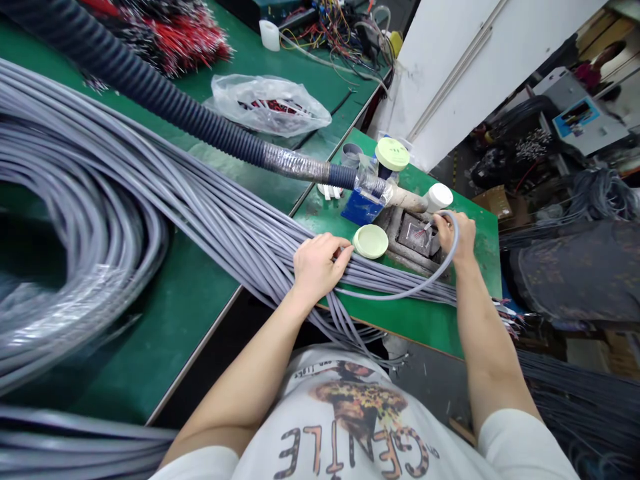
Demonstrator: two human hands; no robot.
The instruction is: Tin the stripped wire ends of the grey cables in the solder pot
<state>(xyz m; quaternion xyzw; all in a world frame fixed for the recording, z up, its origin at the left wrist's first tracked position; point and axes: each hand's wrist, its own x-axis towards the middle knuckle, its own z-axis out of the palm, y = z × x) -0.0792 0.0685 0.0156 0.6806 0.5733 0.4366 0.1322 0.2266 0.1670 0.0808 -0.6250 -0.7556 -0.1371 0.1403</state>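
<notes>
My right hand (457,233) pinches a grey cable (440,270) close to its stripped end, where thin coloured wires show. That end is held over a small square metal pot (416,235) with a dull grey surface. From my right hand the cable loops down and back towards the left. My left hand (320,267) lies on a thick bundle of grey cables (240,230), its fingers curled over them and its thumb close to the index finger. Just beside its fingertips sits an open pale green round container (371,241).
A ribbed hose (200,127) crosses above the bench, its nozzle beside the pot. Around it stand a blue box (361,207), a yellow-green lid (393,154) and a white cup (440,197). Coiled cables (125,267) lie left; a plastic bag (273,107) lies behind.
</notes>
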